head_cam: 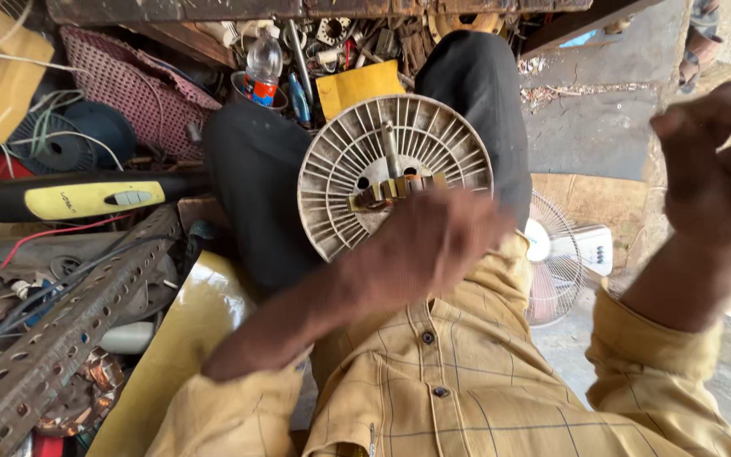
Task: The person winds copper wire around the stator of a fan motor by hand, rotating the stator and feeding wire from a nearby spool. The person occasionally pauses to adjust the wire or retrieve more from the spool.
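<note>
Fan motor housing: round, cream, ribbed disc w/ central shaft pointing up, brass-coloured winding block at hub; rests on person's lap between dark-trousered knees. Left hand: blurred, laid over disc's lower right rim, touching it; whether fingers clamp the rim cannot be told. Right hand: raised well apart from disc, fingers loosely curled, holding nothing visible. Perforated metal angle bar: lower left, among scrap. Yellow-black tool handle: left of knee. Plastic bottle: upright behind knee. Small white fan: on floor, right.
</note>
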